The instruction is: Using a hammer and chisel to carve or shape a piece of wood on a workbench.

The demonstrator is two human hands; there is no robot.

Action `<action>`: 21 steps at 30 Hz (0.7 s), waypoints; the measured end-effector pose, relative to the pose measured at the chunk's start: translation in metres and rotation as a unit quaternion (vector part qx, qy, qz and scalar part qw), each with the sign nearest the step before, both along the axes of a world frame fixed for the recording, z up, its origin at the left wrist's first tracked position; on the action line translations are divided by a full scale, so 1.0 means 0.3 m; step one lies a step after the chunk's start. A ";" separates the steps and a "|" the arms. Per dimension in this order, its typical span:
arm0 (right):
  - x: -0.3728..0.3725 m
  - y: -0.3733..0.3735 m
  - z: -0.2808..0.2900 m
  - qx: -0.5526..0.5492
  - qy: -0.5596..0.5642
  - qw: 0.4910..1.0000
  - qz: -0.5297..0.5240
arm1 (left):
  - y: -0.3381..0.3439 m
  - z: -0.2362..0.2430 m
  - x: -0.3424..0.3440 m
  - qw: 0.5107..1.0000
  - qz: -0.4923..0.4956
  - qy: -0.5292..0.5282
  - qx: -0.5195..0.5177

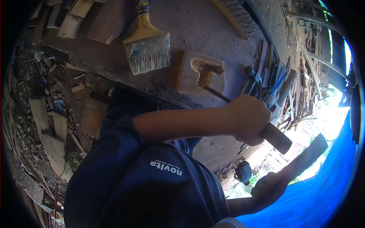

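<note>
My left hand [249, 117] is wrapped round a chisel [276, 139]. Its dark wooden handle sticks out past my fist, and the thin blade slants down to a wood block [185, 78]. An irregular hollow is cut into the block's top, and the blade tip meets the hollow's near edge. Off to the lower right, my right hand [270, 189] grips a wooden club [308, 156], raised away from the chisel handle and apart from it. A wide paintbrush [148, 51] with pale, worn bristles lies left of the block on the worktable [159, 81].
A hammer [254, 75] lies among several tools right of the block. A wooden strip with nails [234, 21] is at the far side. Wood pieces [76, 19] sit far left; offcuts [57, 125] litter the ground. A blue tarp [304, 201] hangs at right.
</note>
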State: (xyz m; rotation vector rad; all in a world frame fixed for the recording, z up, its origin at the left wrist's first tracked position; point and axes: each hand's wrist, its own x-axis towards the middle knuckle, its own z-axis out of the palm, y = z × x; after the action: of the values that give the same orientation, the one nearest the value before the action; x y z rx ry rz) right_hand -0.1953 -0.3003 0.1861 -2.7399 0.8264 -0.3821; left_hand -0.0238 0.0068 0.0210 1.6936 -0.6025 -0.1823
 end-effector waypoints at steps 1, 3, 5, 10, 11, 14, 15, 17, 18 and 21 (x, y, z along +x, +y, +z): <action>0.004 -0.116 0.097 0.019 -0.002 1.000 0.011 | 0.007 -0.011 -0.002 1.000 0.011 0.000 0.008; 0.118 -0.376 0.158 0.076 -0.027 0.997 0.014 | -0.021 0.014 -0.005 0.999 0.009 -0.011 0.038; 0.225 -1.106 0.632 0.099 -0.064 0.993 0.001 | -0.042 0.042 0.016 0.999 -0.006 -0.027 0.020; 0.286 -1.585 1.184 0.153 -0.111 0.981 0.042 | -0.002 0.003 0.006 0.999 0.021 -0.035 -0.019; 0.301 -1.627 1.173 0.175 -0.121 0.976 0.047 | -0.005 0.011 0.007 0.999 0.020 -0.037 -0.014; 0.326 -1.676 1.185 0.226 -0.151 0.960 0.062 | -0.013 0.016 0.006 0.999 0.019 -0.030 -0.017; 0.334 -1.666 1.204 0.239 -0.162 0.955 0.068 | -0.012 0.014 0.004 0.999 0.020 -0.030 -0.020; 0.351 -1.590 1.290 0.254 -0.182 0.946 0.087 | 0.005 -0.003 -0.006 0.998 0.031 -0.029 -0.042; 0.357 -1.520 1.358 0.255 -0.192 0.942 0.099 | 0.021 -0.018 -0.011 0.997 0.034 -0.030 -0.058; 0.234 -1.470 0.941 0.343 -0.233 0.906 0.090 | -0.044 0.069 0.013 0.999 0.018 -0.033 -0.002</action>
State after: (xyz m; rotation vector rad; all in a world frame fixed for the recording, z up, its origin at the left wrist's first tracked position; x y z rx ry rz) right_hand -0.1252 -0.7412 0.4685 -1.9310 0.4503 -0.5509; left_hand -0.0198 -0.0063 0.0416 1.7114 -0.6201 -0.0992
